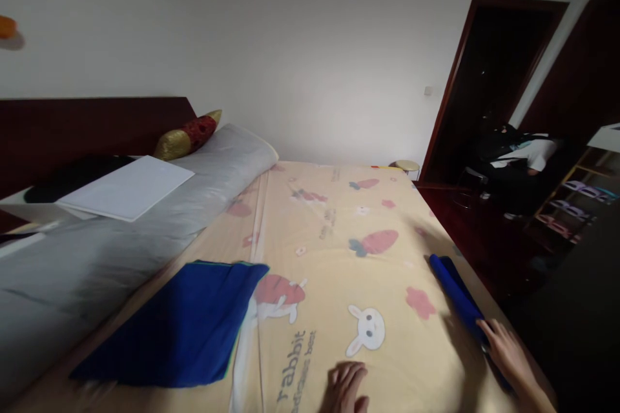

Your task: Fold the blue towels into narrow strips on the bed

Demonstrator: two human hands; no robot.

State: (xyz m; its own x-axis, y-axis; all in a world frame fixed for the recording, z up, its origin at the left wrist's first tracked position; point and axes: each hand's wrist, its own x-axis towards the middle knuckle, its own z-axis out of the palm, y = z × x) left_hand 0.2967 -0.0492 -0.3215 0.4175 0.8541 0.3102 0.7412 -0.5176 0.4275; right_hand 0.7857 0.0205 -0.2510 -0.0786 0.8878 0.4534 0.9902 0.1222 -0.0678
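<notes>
Hands (345, 387) flat on bedsheet (339, 271)

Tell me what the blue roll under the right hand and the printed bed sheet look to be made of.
Blue roll: soft matte cloth, probably cotton or fleece; it holds a limp rolled shape under the right hand.
Bed sheet: thin woven fabric, likely cotton, matte, with printed rabbits and light creases.

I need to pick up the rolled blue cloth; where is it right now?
In the head view, the rolled blue cloth lies near the right edge of the bed sheet, with the right hand resting on its near end.
</notes>
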